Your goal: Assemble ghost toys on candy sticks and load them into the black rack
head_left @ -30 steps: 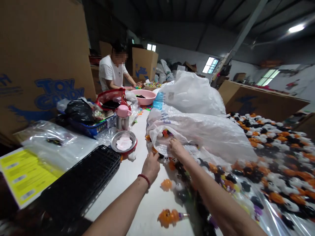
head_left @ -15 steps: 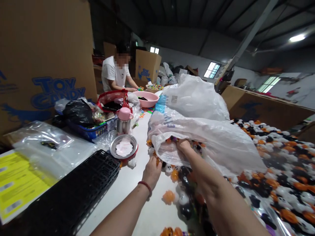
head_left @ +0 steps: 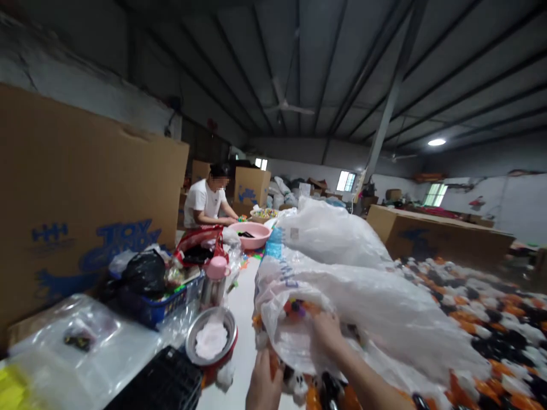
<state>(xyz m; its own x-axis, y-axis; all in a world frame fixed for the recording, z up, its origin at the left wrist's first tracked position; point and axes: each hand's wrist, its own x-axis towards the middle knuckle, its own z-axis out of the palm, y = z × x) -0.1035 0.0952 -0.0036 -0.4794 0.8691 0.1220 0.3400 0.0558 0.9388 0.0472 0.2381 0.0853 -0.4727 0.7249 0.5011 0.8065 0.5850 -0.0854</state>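
Observation:
A large white woven plastic bag [head_left: 342, 285] lies on the table with its mouth facing me. Into that mouth reaches my right hand [head_left: 325, 329], its fingers blurred beside orange and purple pieces [head_left: 294, 307]. At the bag's near left corner is my left hand [head_left: 264, 382], fingers curled, with a bit of orange showing between thumb and fingers; what it grips is unclear. Small ghost toys [head_left: 299, 386] in white, and orange and black ones, lie just below the bag's mouth.
On the left are a steel bowl [head_left: 233, 336] with paper slips, a pink-capped flask [head_left: 217, 267], a blue basket [head_left: 149, 310] and a black crate [head_left: 162, 384]. A heap of toys [head_left: 504, 324] covers the right. Beyond the pink basin [head_left: 252, 234] a person [head_left: 203, 205] works.
The view has tilted up, so the table and both hands sit lower in the picture. My right hand remains in the bag's mouth, my left at its corner.

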